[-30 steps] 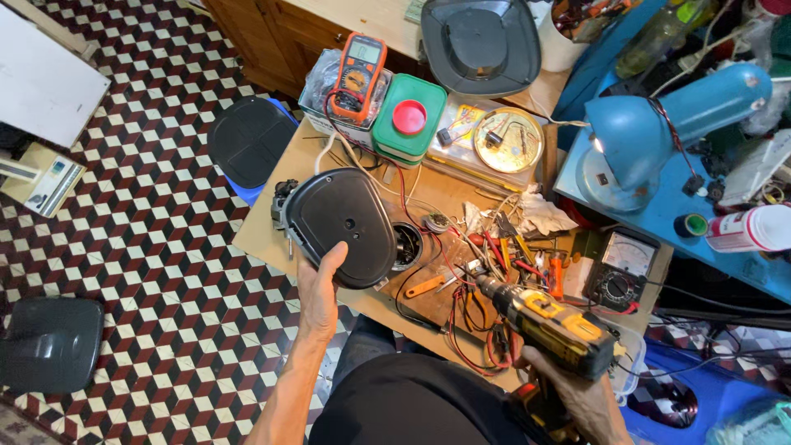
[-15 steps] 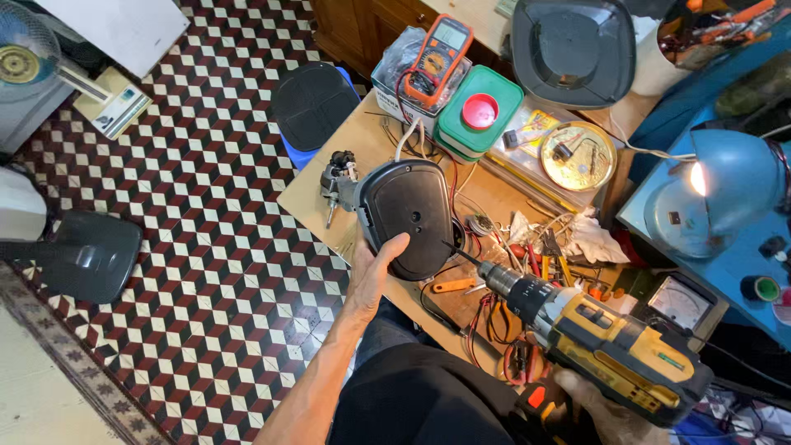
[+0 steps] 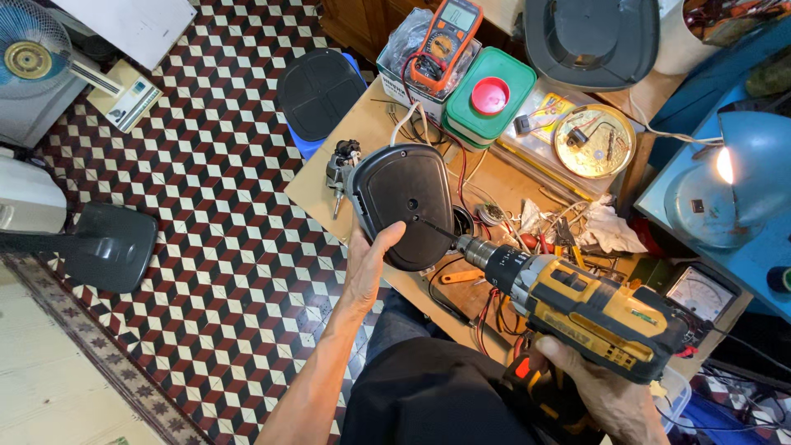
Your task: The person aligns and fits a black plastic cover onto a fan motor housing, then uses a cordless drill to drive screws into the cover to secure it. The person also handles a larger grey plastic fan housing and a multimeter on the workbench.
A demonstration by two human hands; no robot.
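Note:
My left hand [image 3: 368,265] grips the near edge of a black rounded plastic fan base [image 3: 409,202] that lies bottom-up on the wooden workbench [image 3: 329,185]. My right hand [image 3: 606,395] holds a yellow and black cordless drill [image 3: 589,309] by its handle. The drill's thin bit [image 3: 435,228] touches the underside of the base near its middle. A small motor part [image 3: 340,169] pokes out from the base's far left side.
An orange multimeter [image 3: 441,37], a green box with a red lid [image 3: 486,95], a round brass tin [image 3: 593,140], loose tools and wires crowd the bench. A blue desk lamp [image 3: 741,177] shines at right. A blue stool [image 3: 317,91], a fan [image 3: 33,53] and a dark stand base [image 3: 107,247] are on the tiled floor.
My right hand has brought the drill up and left so its bit now meets the base. My left hand has closed around the base's edge. The view shifted left.

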